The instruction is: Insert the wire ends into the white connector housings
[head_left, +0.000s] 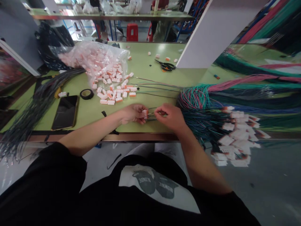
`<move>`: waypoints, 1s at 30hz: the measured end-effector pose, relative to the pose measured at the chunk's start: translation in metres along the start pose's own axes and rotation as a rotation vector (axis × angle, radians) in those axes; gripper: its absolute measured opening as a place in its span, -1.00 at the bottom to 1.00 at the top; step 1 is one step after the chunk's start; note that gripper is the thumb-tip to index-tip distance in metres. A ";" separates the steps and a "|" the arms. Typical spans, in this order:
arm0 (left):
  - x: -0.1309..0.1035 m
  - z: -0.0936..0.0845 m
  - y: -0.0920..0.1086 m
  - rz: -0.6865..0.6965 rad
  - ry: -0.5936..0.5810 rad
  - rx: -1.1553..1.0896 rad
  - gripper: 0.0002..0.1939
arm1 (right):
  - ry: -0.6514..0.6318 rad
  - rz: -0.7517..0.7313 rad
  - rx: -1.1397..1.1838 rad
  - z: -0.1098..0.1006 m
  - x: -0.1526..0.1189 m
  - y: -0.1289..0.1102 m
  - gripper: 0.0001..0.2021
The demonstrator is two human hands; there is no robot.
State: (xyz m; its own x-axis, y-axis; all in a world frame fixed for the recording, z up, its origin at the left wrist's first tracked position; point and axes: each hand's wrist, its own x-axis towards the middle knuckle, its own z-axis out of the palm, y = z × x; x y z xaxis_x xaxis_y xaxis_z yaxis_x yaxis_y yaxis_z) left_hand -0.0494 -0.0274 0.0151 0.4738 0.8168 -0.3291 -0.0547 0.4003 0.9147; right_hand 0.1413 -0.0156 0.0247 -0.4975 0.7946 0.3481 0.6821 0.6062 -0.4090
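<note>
A small white-and-orange connector (145, 113) sits just above the near edge of the desk (145, 67), clamped in the fingers of the person's left hand (133, 113). Just beside it, the fingers of the right hand (170, 116) are pinched together on a thin wire (151, 113) that reaches toward the connector.

The readable writing is on the person's black T-shirt (103, 197): a pale printed panel (181, 201) with two dark shapes, one lettered "BLONDIE", the other "BROWNIE".

The desk has a green top and a brown front edge. Beyond the left hand, loose connectors (115, 94) spill from a clear plastic bag (105, 56). Nearer the left side lie a roll of black tape (86, 94), a dark-screened phone (65, 112) and a bundle of grey wires (47, 91). To the right, green and pink wires (197, 95) lie heaped, with a cluster of white connectors (237, 135) near the edge. Black-handled snips (166, 66) rest by a pale upright panel (199, 37).

Farther back in the room stand another green-topped desk (141, 15), a red stool (132, 32) and a person in red (162, 3), only partly visible.
</note>
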 end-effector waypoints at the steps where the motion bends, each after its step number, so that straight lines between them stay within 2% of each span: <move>1: 0.000 0.000 0.000 0.002 -0.005 -0.003 -0.82 | 0.001 0.001 -0.017 0.000 0.000 -0.001 -0.84; 7: -0.001 0.000 0.001 0.004 -0.014 -0.013 -0.78 | 0.023 -0.002 -0.054 0.005 -0.004 -0.007 -0.81; 13: 0.000 -0.001 0.000 0.047 -0.039 0.016 -0.72 | -0.009 0.047 0.071 0.012 -0.003 -0.008 -0.83; 20: -0.003 0.004 0.000 0.110 0.000 0.103 -0.80 | -0.036 0.084 0.129 0.019 -0.004 -0.013 -0.83; 23: -0.004 0.005 0.001 0.130 0.016 0.107 -0.81 | -0.063 0.084 0.179 0.012 -0.003 -0.010 -0.83; 27: -0.004 0.006 0.001 0.118 -0.046 0.094 -0.77 | -0.222 0.045 0.252 -0.009 0.018 0.007 -0.76; 28: -0.004 0.005 0.001 0.110 -0.063 0.093 -0.75 | -0.189 0.067 0.193 -0.013 0.028 0.013 -0.74; 30: -0.003 0.004 0.001 0.092 -0.089 0.095 -0.72 | -0.081 0.174 -0.075 -0.016 0.051 0.024 -0.74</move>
State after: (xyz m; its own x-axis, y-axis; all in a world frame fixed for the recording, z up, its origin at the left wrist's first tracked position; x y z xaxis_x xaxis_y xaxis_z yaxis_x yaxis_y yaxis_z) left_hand -0.0471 -0.0310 0.0174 0.5468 0.8066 -0.2246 -0.0204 0.2810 0.9595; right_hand 0.1411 0.0389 0.0464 -0.4084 0.8889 0.2075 0.7977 0.4580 -0.3922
